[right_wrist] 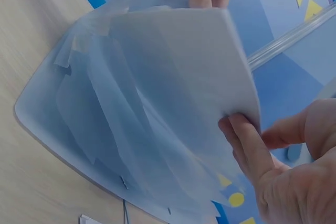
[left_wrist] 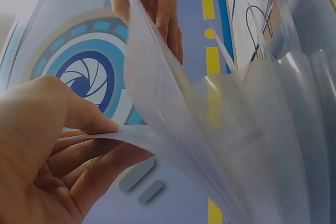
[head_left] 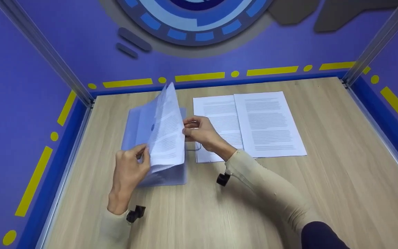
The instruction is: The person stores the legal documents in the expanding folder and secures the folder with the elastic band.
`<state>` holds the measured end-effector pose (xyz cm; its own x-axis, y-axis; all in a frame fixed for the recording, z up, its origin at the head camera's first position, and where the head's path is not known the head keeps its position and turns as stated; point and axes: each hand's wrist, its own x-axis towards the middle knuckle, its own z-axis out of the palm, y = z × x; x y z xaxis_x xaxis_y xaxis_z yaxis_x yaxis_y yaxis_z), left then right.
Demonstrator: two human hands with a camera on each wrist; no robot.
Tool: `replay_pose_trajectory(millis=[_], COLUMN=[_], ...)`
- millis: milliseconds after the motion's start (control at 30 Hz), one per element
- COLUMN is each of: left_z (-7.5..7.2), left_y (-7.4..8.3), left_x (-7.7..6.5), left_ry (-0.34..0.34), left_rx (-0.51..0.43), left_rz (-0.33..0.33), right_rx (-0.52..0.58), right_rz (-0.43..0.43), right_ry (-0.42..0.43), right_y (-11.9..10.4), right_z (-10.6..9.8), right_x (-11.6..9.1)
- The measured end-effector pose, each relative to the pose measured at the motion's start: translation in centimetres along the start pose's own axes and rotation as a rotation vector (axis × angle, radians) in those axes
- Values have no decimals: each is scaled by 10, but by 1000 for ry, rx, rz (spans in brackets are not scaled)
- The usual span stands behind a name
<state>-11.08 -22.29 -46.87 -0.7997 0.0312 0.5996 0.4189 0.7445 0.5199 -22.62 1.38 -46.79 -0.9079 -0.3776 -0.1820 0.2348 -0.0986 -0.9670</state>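
Note:
A translucent blue plastic accordion folder (head_left: 133, 129) stands spread on the table, with printed sheets (head_left: 167, 143) upright in it. With thumb and fingers my left hand (head_left: 129, 171) pinches a thin edge at the near left side of the opening. That edge is a clear plastic leaf (left_wrist: 134, 134) in the left wrist view, bent away from the other leaves. My right hand (head_left: 201, 133) grips the right edge of the upright sheets, thumb on one face and fingers on the other. The right wrist view shows the folder's several thin pockets (right_wrist: 126, 103) fanned out below.
Right of the folder lie a printed stack (head_left: 216, 107) and another printed stack (head_left: 268, 121) overlapping it. A thin cord loop (head_left: 198, 148) sticks out from the folder's right side. Blue panels (head_left: 206, 65) wall the wooden table (head_left: 192, 214) at the back and sides.

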Motion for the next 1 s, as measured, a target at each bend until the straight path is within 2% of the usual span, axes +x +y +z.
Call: replay_pose_trajectory(millis=[133,367,533,667,900,1000], left_z=[1,1,0,3,11,13], left_y=[-2,-3,0,3,6,7], left_x=[-1,-1,0,-1,-4,-4], left_ry=[15,37,35,40,79,83], left_rx=[9,17,20,53,164,171], left_rz=[-12,-40,-47,-12,74,86], right_rx=[0,-23,10,15,33,64], right_rz=[-1,-3,-4,-3,-17,-3], right_ry=[32,38,81,93,39,35], right_y=[0,-3,0,4,8,8], right_z=[-3,-11,-18,-20,-12,-8], right_x=[0,-8,-12,-14,-15,-13])
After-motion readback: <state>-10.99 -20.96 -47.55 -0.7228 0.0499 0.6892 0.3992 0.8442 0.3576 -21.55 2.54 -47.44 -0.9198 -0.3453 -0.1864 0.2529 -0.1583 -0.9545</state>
